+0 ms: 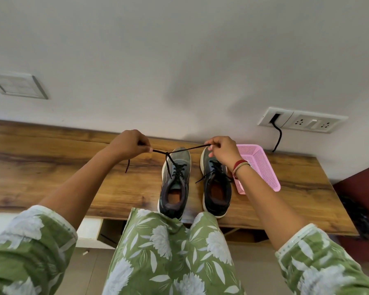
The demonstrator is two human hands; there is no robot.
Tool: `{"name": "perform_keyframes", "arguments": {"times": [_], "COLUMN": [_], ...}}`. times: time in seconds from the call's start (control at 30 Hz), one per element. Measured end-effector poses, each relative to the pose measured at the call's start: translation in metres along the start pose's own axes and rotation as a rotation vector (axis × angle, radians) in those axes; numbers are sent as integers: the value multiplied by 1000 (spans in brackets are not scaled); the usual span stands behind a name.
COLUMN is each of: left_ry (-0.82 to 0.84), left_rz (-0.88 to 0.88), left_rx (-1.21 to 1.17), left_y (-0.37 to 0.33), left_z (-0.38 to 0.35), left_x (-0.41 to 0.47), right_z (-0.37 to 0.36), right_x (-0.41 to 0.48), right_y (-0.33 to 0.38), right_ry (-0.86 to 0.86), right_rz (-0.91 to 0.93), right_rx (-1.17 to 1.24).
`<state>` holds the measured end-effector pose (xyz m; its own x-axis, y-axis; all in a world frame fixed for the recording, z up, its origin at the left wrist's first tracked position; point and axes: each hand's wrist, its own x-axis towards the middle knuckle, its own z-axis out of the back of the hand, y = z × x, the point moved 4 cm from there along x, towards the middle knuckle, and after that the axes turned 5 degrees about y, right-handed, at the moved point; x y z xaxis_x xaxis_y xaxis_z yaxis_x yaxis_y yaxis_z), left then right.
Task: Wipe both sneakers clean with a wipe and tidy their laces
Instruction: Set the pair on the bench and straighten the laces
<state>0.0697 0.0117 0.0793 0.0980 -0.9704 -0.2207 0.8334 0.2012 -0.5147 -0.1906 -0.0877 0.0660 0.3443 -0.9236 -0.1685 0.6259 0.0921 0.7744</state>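
Table: a long brown wood-grain table top point(51, 167) stands against a plain white wall point(179, 60); its near edge is partly covered by the person's green floral garment point(168, 252).
Basket: a pink perforated plastic basket point(262, 167) sits on the table just right of the shoes. Only its own mesh floor and walls show inside, and its near left corner is hidden behind the right wrist.
Shoes: a grey-and-black left sneaker point(176, 184) and a matching right sneaker point(216, 188), both white-soled with orange insoles, stand side by side on the table, slightly apart, toes to the wall and heels at the near edge.
Dark heap: something black point(358, 218) lies low beyond the table's right end, too dim to make out.
Left hand: the left hand point(128, 145) is raised, fingers curled, pinching one end of the black lace point(179, 149); the spare tail hangs below it.
Right hand: the right hand point(222, 150), wrist banded in red, pinches the other end above the right sneaker's toe.
Lace: pulled taut, both strands rise from the left sneaker's top eyelets and cross above its toe.
Loose laces: the right sneaker's untied ends point(202, 177) trail sideways.
Socket: a white socket plate point(303, 122) with a black cable point(278, 137) dropping behind the basket.
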Motion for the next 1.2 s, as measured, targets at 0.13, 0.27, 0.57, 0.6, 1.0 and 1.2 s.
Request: {"name": "perform_keyframes", "arguments": {"times": [0.13,0.27,0.57,0.6,1.0,1.2], "left_ry": [-72,-81,-151,-145,113,91], "left_rz": [68,137,277,303,-165,-224], "left_rx": [-11,-196,-1622,-1717,57,240], "left_y": [19,17,-10,-13,-8,-9], "left_z": [-4,-15,-67,-73,-72,-75], "left_x": [4,0,1,2,15,17], "right_z": [5,-12,-64,-67,-56,-55], "right_x": [1,-9,-12,-11,-9,-12], "right_y": [-7,-3,7,7,-8,-10], "right_ry": [38,163,223,259,414,307], "right_rz": [-110,-267,-237,-207,336,395], "right_rx": [97,655,1479,1380,-487,-599]}}
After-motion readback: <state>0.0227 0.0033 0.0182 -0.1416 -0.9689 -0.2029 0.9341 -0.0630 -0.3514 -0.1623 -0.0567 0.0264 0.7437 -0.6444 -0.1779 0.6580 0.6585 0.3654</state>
